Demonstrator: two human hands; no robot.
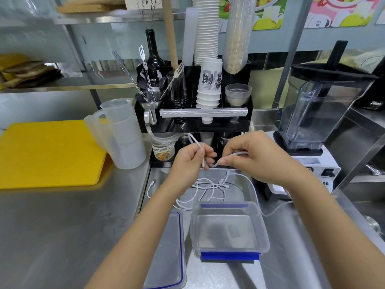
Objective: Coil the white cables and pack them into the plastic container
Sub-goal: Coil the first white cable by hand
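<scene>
Steel bench (62, 226) | left hand (190, 161) and right hand (250, 157) each pinch one white cable (237, 153) | empty container (229, 230) below both hands

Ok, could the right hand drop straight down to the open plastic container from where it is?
Probably yes. The plastic container sits open and empty just below the right hand, its lid set aside, nothing between them. But that hand and the left hand both grip a white cable.
</scene>
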